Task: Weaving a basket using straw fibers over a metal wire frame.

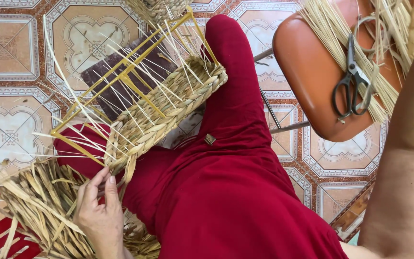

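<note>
Floor (10, 48): patterned tiles, under it all.
Legs (226, 192): red trousers; the basket rests on them.
Stool (307, 72): orange, with loose straw (331, 33) and scissors (353, 81) on top.
Basket (168, 110): a yellow wire frame (125, 74) with a woven band around one end. The rest of the frame is bare, so most weaving looks left to do.
Bundle (34, 206): twisted straw by the left knee.
Left hand (100, 213): fingers half open, tips touching the straw just under the woven edge.
Right hand: out of view, only the arm (408, 158) shows; I cannot tell its grip.
</note>
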